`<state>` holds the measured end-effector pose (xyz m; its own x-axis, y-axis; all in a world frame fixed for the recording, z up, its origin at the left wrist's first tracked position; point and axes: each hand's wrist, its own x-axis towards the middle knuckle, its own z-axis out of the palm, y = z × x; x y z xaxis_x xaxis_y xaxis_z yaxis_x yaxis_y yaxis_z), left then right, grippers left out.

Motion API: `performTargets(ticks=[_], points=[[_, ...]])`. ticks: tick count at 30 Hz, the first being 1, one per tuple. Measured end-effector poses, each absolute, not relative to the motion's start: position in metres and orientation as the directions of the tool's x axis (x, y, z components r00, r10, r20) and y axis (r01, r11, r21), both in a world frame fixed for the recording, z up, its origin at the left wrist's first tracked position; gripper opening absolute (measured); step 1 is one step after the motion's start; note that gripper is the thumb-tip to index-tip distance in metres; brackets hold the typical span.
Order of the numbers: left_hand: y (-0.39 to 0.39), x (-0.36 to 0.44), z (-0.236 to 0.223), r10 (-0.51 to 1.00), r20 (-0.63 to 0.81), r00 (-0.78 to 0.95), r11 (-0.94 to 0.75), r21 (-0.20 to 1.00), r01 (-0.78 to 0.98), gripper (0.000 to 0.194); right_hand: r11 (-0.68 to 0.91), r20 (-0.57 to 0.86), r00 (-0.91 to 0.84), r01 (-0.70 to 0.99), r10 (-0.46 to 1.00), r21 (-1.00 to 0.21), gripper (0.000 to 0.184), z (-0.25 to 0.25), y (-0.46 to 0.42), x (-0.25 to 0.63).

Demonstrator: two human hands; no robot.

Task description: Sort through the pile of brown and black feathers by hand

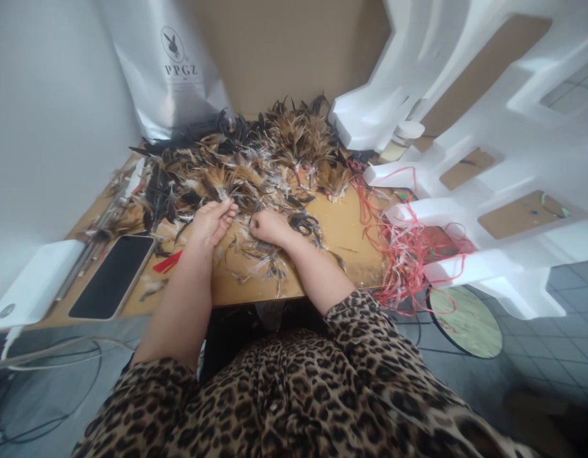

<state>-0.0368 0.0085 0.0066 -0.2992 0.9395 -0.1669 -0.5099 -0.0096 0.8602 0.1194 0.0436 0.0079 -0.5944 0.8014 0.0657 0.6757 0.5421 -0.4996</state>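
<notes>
A big heap of brown, black and white feathers [255, 152] covers the back of a small wooden table [346, 235]. My left hand [211, 221] rests at the heap's near edge, fingers curled together and pinching into the feathers. Close beside it, my right hand [269, 226] is closed in a fist on the feathers. Loose feather scraps [255, 264] lie under and in front of both hands. What exactly each hand grips is hidden among the feathers.
A tangle of red strings [403, 254] hangs off the table's right side. White foam packing [465, 127] stands at the right, a silver bag [174, 70] at the back left. A dark phone [113, 276], a white box [34, 280] and a red scrap [167, 262] lie at the left.
</notes>
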Motion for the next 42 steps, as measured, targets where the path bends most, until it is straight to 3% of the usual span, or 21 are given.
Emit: performTargets(ticks=[3,6,9,14,22,33,42], points=[[0.009,-0.038,0.006,0.940,-0.151,-0.307,-0.033,0.852,-0.522,0.010,0.404,0.063,-0.580,0.481,0.812,-0.778,0.010,0.006,0.050,0.121],[0.010,-0.039,0.005,0.944,-0.142,-0.297,-0.042,0.842,-0.537,0.009,0.059,-0.077,-0.558,0.222,0.826,-0.973,0.011,0.006,0.057,0.123],[0.010,-0.041,0.005,0.948,-0.142,-0.285,-0.040,0.834,-0.551,0.008,-0.189,-0.153,-0.601,0.003,0.784,-0.982,0.014,0.008,0.060,0.126],[0.009,-0.042,0.006,0.952,-0.133,-0.277,-0.047,0.827,-0.560,0.006,-0.373,-0.130,-0.720,-0.189,0.681,-0.908,0.024,0.014,0.061,0.131],[0.007,-0.037,0.008,0.956,-0.150,-0.254,-0.012,0.841,-0.540,0.011,-0.261,-0.057,-0.727,-0.171,0.684,-0.950,0.024,0.012,0.062,0.132],[0.002,-0.031,0.005,0.988,-0.038,-0.150,-0.007,0.957,-0.290,0.020,-0.196,-0.107,-0.730,-0.038,0.675,-0.980,0.024,0.006,0.064,0.132],[0.005,-0.037,0.000,0.989,-0.084,-0.125,0.017,0.890,-0.456,0.019,-0.222,-0.117,-0.637,-0.087,0.762,-0.971,0.039,0.016,0.060,0.131]])
